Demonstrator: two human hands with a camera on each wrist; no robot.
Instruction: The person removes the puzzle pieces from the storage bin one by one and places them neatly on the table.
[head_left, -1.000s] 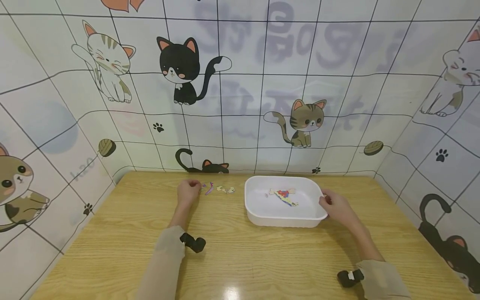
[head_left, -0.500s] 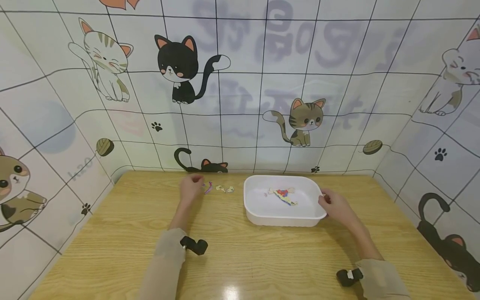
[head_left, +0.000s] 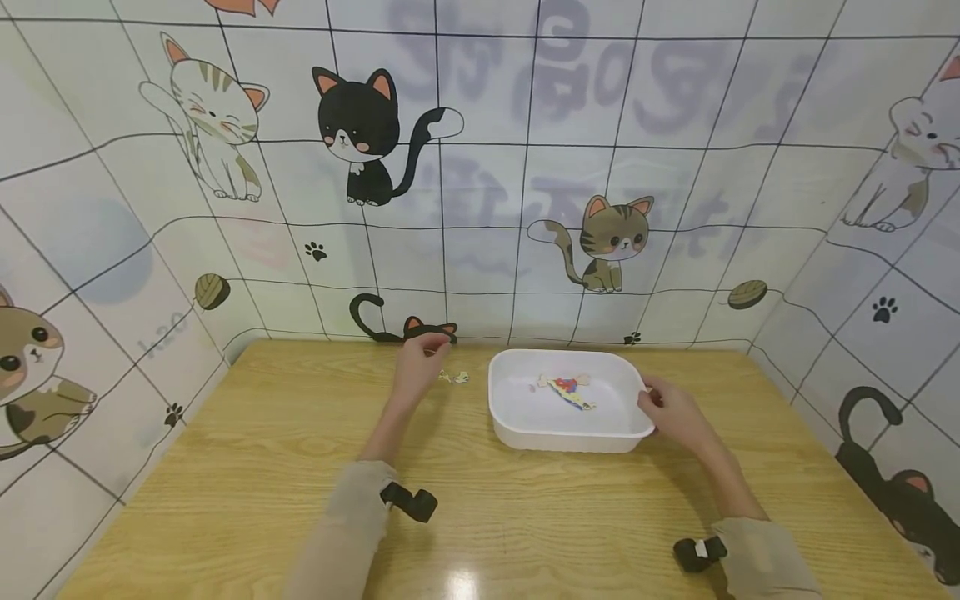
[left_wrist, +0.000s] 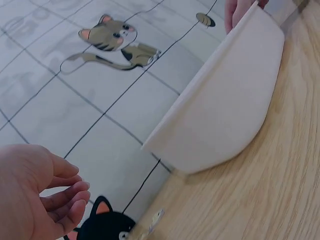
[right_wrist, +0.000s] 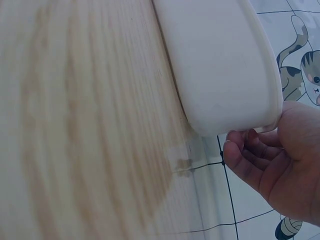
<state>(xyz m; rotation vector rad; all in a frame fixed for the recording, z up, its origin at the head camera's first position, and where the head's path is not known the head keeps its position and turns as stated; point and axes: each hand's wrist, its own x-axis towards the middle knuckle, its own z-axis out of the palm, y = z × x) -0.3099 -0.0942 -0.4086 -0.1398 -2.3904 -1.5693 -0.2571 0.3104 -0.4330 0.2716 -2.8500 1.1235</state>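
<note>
A white plastic basin (head_left: pixel 570 442) stands on the wooden table. My right hand (head_left: pixel 678 417) grips its right end, thumb over the rim and fingers curled beneath in the right wrist view. Inside lie small flat coloured pieces (head_left: pixel 572 393), red, yellow, blue and cream. My left hand (head_left: pixel 417 367) is raised left of the basin, thumb and fingers curled towards each other in the left wrist view. I cannot tell whether a tiny piece is between its fingertips. Just right of it, small pale yellowish pieces (head_left: pixel 454 377) lie on the table, partly hidden by the hand.
The wooden table (head_left: pixel 480 517) reaches back to a wall covering (head_left: pixel 480 192) with cat drawings and grid lines, which also runs along both sides. Black wrist cameras (head_left: pixel 408 502) are strapped over the beige sleeves (head_left: pixel 341 525).
My left hand has lifted from the table's back left and moved right towards the basin, now covering where the purple strip lay. The right hand and basin have stayed put.
</note>
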